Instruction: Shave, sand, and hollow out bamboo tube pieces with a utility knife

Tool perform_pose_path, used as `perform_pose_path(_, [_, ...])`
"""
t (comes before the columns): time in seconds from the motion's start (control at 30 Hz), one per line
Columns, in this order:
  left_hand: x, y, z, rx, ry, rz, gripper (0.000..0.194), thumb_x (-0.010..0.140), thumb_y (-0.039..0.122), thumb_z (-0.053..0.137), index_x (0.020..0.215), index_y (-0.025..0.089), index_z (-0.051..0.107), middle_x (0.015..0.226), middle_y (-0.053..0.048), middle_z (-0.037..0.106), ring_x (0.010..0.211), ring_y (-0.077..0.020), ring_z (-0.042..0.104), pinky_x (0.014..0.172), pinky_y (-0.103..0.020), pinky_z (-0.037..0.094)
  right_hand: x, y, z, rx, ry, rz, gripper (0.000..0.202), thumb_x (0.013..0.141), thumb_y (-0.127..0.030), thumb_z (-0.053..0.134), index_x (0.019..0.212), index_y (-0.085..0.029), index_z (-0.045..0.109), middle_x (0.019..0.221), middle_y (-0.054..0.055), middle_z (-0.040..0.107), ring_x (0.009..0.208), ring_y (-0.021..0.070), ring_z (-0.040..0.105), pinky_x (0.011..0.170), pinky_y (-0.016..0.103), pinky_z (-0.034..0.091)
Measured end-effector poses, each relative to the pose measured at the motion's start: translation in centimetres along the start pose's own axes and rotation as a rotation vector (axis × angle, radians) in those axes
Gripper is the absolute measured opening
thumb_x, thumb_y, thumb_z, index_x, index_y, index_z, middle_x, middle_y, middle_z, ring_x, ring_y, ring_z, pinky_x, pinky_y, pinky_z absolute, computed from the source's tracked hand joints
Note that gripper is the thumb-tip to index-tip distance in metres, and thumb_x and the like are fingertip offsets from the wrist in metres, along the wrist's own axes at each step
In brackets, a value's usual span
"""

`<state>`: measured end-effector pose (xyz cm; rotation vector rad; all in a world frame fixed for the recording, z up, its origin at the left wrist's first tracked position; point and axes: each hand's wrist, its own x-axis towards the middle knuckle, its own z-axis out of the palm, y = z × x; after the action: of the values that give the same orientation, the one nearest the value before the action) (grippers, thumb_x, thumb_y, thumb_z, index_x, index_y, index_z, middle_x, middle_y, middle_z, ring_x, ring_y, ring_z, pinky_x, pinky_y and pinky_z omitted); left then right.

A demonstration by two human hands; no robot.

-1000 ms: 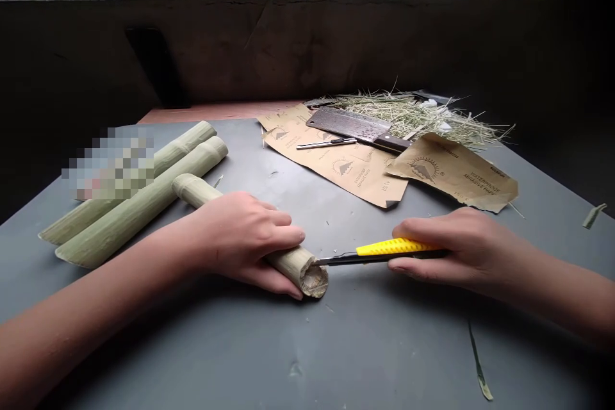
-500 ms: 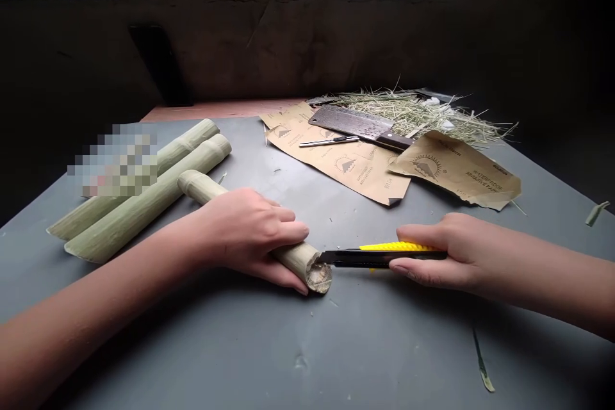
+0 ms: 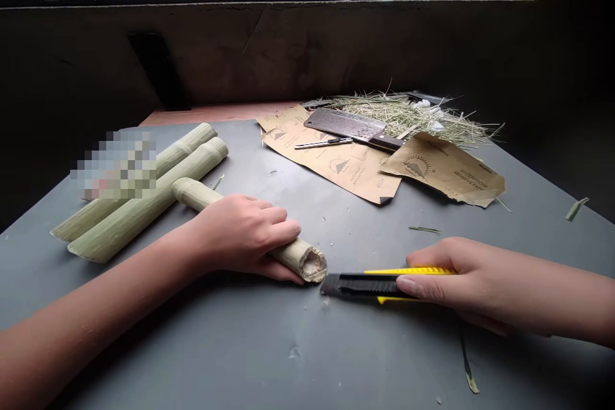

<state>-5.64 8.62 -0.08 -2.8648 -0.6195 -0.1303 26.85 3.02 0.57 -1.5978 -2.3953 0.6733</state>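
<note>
My left hand (image 3: 254, 234) is wrapped over a pale green bamboo piece (image 3: 294, 259), pressing it down on the grey tabletop. The near right end of the bamboo is rough and hollowed, and it faces the right side. In my right hand (image 3: 446, 282) is a yellow and black utility knife (image 3: 369, 285), gripped by its handle. Its short blade points left and sits just below and right of the bamboo's cut end. Whether the blade touches the bamboo or the table I cannot tell. My left fingers hide the middle of the bamboo.
Two longer bamboo pieces (image 3: 158, 189) lie on the left beside a blurred-out patch. Toward the back are sandpaper sheets (image 3: 331, 163), a cleaver (image 3: 346, 123), a thin pen-like tool (image 3: 323, 143) and a heap of bamboo shavings (image 3: 408, 115). Loose slivers (image 3: 468, 368) lie on the grey table (image 3: 216, 346).
The knife has come away from the bamboo's rim and dropped lower, its blade turned flatter toward me. The bamboo's end is rotated slightly in my left hand. The view has shifted a little.
</note>
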Motion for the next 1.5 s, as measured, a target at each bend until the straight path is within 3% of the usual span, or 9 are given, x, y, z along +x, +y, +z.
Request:
perform_pose_path(0.2, [-0.1,0.2,-0.6,-0.054,-0.123,-0.088,0.049,0.091,0.068,0.050,0.081,0.021,0.055,0.073,-0.001,0.062,0.062,-0.0162,0.058,0.056,-0.032,0.028,0.2,-1.0,-0.3,0.043,0.008,0.003,0.045,0.090,-0.063,0.051,0.088,-0.022,0.069,0.061,0.001,0.059,0.056,0.0175,0.053,0.050,0.026,0.037])
perform_pose_path(0.37, [0.1,0.3,-0.8,-0.055,-0.167,-0.155,0.051,0.092,0.069,0.045,0.079,0.021,0.054,0.071,-0.001,0.062,0.061,-0.0172,0.060,0.052,-0.033,0.025,-0.8,-1.1,0.0,0.056,-0.054,-0.043,0.034,0.098,-0.051,0.047,0.106,-0.024,0.067,0.085,0.004,0.072,0.065,0.0186,0.064,0.055,0.027,0.047])
perform_pose_path(0.63, [0.7,0.1,-0.6,-0.071,-0.153,-0.227,0.054,0.086,0.074,0.048,0.070,0.023,0.047,0.060,0.002,0.059,0.048,-0.0135,0.054,0.045,-0.030,0.018,-3.4,-1.5,3.5,-0.136,0.206,-0.194,0.023,0.100,-0.036,0.045,0.117,-0.027,0.059,0.083,0.000,0.075,0.056,0.0173,0.069,0.048,0.026,0.046])
perform_pose_path(0.9, [1.5,0.3,-1.8,-0.118,-0.316,-0.362,0.056,0.083,0.076,0.047,0.066,0.023,0.044,0.052,0.002,0.055,0.040,-0.0134,0.045,0.042,-0.028,0.016,-3.2,-2.9,4.0,-0.254,0.237,-0.282,0.018,0.102,-0.031,0.040,0.115,-0.024,0.050,0.068,-0.006,0.068,0.043,0.0138,0.064,0.038,0.027,0.038])
perform_pose_path(1.1, [1.7,0.3,-1.9,-0.160,-0.315,-0.388,0.056,0.082,0.076,0.048,0.063,0.024,0.045,0.050,0.001,0.055,0.040,-0.0143,0.045,0.042,-0.027,0.018,-3.1,-2.4,4.6,-0.456,0.245,-0.392,0.012,0.100,-0.022,0.039,0.104,-0.022,0.049,0.066,-0.004,0.058,0.039,0.0131,0.053,0.037,0.032,0.022])
perform_pose_path(1.2, [1.8,0.2,-1.9,-0.190,-0.329,-0.393,0.054,0.082,0.074,0.049,0.061,0.024,0.045,0.047,0.001,0.051,0.039,-0.0145,0.043,0.042,-0.027,0.018,-3.1,-1.7,4.6,-0.543,0.211,-0.414,0.016,0.095,-0.016,0.041,0.107,-0.021,0.050,0.066,-0.004,0.053,0.042,0.0133,0.052,0.041,0.031,0.024])
perform_pose_path(1.3, [1.8,0.1,-2.1,-0.233,-0.349,-0.403,0.054,0.082,0.074,0.049,0.060,0.024,0.043,0.044,0.002,0.047,0.037,-0.0148,0.040,0.041,-0.027,0.018,-2.6,-1.7,4.0,-0.679,0.271,-0.483,0.027,0.089,-0.008,0.038,0.111,-0.016,0.051,0.065,-0.003,0.050,0.043,0.0147,0.051,0.045,0.031,0.027])
perform_pose_path(1.5, [1.8,-0.5,-2.6,-0.322,-0.426,-0.411,0.055,0.083,0.073,0.048,0.059,0.024,0.045,0.044,0.002,0.047,0.038,-0.0144,0.041,0.040,-0.027,0.020,-0.9,-1.2,2.7,-0.777,0.308,-0.606,0.027,0.087,-0.001,0.036,0.102,-0.015,0.053,0.064,-0.002,0.053,0.044,0.0153,0.050,0.049,0.033,0.026])
